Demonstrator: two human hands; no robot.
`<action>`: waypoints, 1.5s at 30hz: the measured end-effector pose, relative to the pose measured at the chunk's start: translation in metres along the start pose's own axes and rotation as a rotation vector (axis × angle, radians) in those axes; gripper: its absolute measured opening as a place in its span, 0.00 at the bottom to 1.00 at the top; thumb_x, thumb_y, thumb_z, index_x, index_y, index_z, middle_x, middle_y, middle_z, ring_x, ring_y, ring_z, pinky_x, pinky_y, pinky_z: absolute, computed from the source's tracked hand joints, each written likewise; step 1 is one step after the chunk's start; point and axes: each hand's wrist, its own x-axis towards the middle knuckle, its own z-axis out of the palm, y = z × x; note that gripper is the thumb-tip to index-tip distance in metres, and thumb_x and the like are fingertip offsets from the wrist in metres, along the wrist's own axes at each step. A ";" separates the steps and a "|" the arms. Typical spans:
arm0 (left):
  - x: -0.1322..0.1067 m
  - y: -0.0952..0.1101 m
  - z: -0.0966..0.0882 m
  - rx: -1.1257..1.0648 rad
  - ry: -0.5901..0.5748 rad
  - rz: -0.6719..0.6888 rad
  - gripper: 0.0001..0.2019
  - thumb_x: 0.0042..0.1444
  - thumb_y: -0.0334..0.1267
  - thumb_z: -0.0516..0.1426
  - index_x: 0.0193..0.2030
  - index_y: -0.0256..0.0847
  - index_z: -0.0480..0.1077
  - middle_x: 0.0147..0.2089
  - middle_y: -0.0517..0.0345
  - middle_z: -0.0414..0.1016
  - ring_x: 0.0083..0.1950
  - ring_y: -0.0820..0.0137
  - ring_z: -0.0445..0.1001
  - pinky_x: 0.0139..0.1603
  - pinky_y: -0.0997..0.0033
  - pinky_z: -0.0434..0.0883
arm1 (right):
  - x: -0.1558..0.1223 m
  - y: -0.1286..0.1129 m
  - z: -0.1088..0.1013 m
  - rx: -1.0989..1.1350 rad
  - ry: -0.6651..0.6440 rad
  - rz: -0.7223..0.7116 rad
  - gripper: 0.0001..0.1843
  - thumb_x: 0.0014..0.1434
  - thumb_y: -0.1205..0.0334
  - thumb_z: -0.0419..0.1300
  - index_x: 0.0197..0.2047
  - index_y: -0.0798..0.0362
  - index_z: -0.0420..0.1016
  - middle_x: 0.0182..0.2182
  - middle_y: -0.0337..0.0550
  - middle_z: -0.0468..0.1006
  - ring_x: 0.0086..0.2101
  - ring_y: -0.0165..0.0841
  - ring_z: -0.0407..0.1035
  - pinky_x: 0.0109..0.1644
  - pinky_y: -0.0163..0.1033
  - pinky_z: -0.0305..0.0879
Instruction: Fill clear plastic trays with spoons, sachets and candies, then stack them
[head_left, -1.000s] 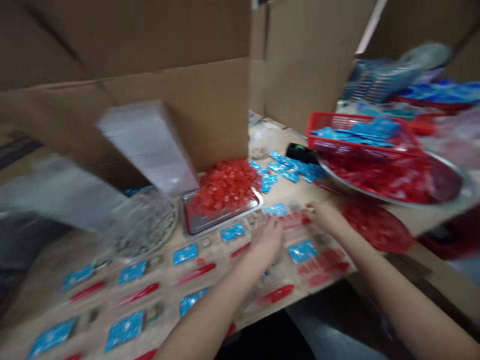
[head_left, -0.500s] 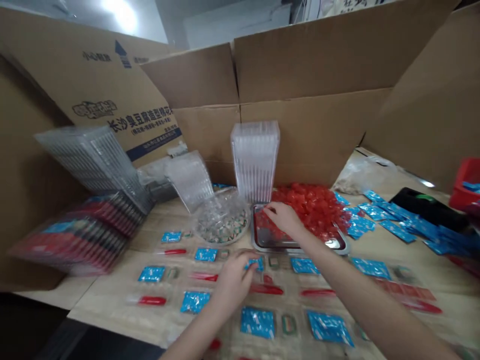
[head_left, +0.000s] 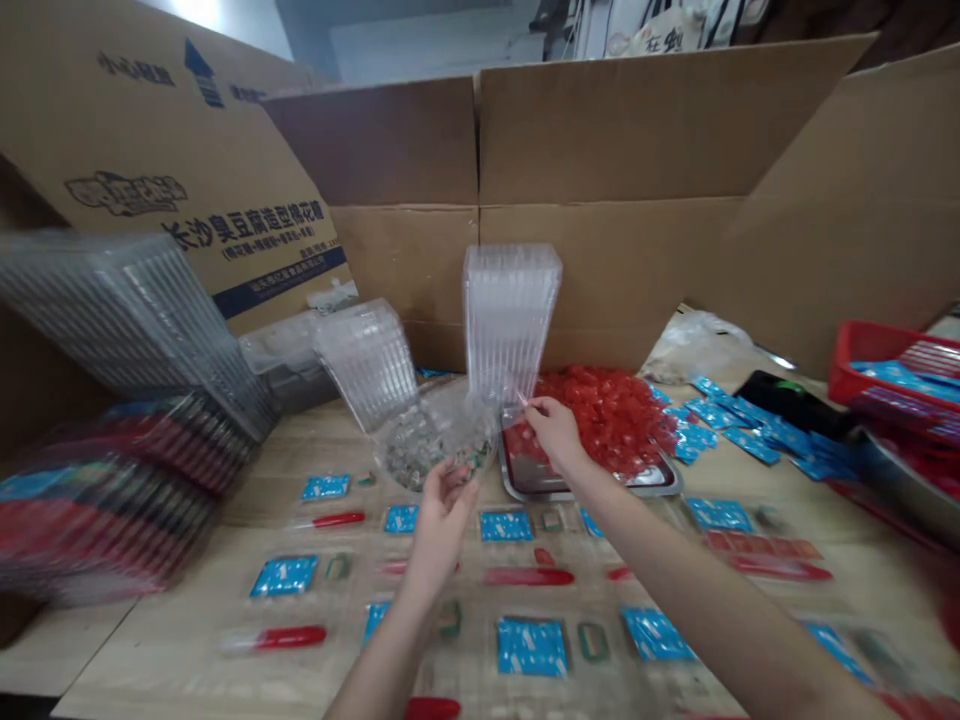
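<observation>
1. Two hands are out in front of you, over the table (head_left: pixel 90 655). Your left hand (head_left: pixel 442 525) is open, with the palm up and the fingers a bit curled. You can't see it holding anything.
2. Your right hand (head_left: pixel 555 435) is pinched shut, just over the metal tray (head_left: pixel 521 470). You can't tell if a tiny thing sits in the pinch.
3. The metal tray lies straight ahead, just past your right hand. Its long side runs left to right. Your right hand is nearer to it than your left. Red pieces (head_left: pixel 607 420) are piled up on the back and right, and bare metal shows at the front left.
4. A round clear pack (head_left: pixel 427 450) of small green and white bits sits just past your left hand, beside the tray's left edge. Your left hand is nearer to it.
5. A tall stack of clear plastic trays (head_left: pixel 512 320) stands up behind the metal tray. A shorter clear stack (head_left: pixel 366 365) leans to its left.
6. Clear sheets (head_left: pixel 525 590) with blue packets and red sticks lie flat on the table, in rows under your arms.
7. Brown cardboard box flaps (head_left: pixel 607 150) stand up behind it all. A red plastic basket (head_left: pixel 892 365) sits far off to your right, with loose blue packets (head_left: pixel 731 425) near it.
</observation>
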 end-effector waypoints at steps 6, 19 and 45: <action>-0.044 0.008 0.048 -0.416 0.038 -0.115 0.19 0.54 0.38 0.59 0.52 0.43 0.60 0.49 0.51 0.71 0.45 0.69 0.76 0.46 0.69 0.72 | -0.101 0.025 -0.039 0.215 -0.100 0.089 0.14 0.52 0.53 0.54 0.38 0.53 0.68 0.23 0.37 0.73 0.17 0.26 0.63 0.16 0.30 0.56; -0.178 -0.015 0.011 -0.606 -0.076 -0.884 0.12 0.58 0.38 0.54 0.48 0.40 0.68 0.55 0.44 0.71 0.55 0.61 0.72 0.55 0.61 0.70 | -0.023 0.068 -0.105 -0.710 -0.057 -0.095 0.10 0.57 0.66 0.54 0.42 0.57 0.72 0.41 0.54 0.75 0.43 0.40 0.69 0.46 0.41 0.62; -0.107 -0.011 0.036 0.367 -0.289 0.198 0.10 0.57 0.38 0.54 0.44 0.42 0.71 0.45 0.52 0.75 0.46 0.67 0.73 0.48 0.67 0.70 | -0.147 0.036 -0.098 0.591 -0.415 0.200 0.16 0.51 0.58 0.64 0.44 0.48 0.75 0.35 0.39 0.79 0.33 0.29 0.74 0.40 0.38 0.73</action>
